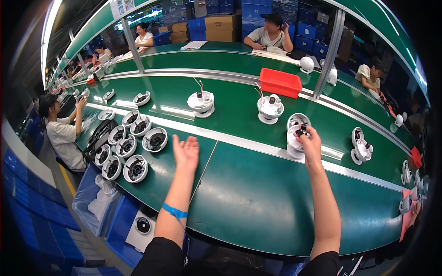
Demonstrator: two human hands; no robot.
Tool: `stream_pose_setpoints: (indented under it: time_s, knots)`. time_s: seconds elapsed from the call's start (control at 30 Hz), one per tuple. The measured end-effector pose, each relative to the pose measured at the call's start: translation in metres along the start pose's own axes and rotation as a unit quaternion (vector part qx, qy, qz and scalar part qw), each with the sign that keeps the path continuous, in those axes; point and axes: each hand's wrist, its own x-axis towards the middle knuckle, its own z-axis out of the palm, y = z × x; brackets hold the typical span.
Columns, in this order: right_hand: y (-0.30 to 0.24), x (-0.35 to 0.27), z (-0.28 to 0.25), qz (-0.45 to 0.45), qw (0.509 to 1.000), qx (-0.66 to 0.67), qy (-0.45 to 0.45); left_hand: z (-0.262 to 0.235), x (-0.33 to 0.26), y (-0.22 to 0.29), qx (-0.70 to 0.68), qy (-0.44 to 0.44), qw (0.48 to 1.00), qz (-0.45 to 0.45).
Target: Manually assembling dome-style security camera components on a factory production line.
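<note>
My left hand (186,152) is held out palm up over the green bench, fingers spread and nothing in it. A blue band (175,211) circles that wrist. Farther right, my right hand (311,143) has its fingers closed on a small black part at the top of a white camera housing (294,143). The housing is upright at the near edge of the conveyor, its cover tilted behind it. My fingers hide part of the black piece. Left of my left hand stand several round white shells with black inner rings, the nearest a white shell (155,140).
Along the green conveyor (239,110) sit several white camera units, including one with upright wires (200,103). A red tray (280,83) lies across the line. Co-workers sit at the left and beyond the belt. Blue bins (122,234) stand below the bench on the left.
</note>
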Motion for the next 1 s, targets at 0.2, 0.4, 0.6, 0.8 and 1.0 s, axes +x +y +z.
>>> stream_pose_setpoints:
  time_s: [0.2,0.4,0.6,0.8,1.0]
  knots:
    - [0.052,0.071,-0.021,-0.042,0.988,0.030,0.145,-0.038,0.063,0.070,-0.019,0.063,0.991,0.119]
    - [0.027,0.063,0.070,-0.222,0.958,-0.144,0.109,-0.046,0.055,0.076,0.113,0.064,0.981,0.144]
    - [0.026,0.101,0.117,-0.076,0.994,-0.061,0.047,-0.019,0.025,0.044,0.333,-0.081,0.923,0.173]
    - [0.073,0.143,0.081,-0.153,0.988,-0.032,0.004,-0.005,0.017,0.029,0.396,-0.270,0.867,0.134]
    - [0.010,0.062,0.100,-0.239,0.925,-0.295,-0.001,-0.015,0.013,0.051,0.381,-0.269,0.885,-0.015]
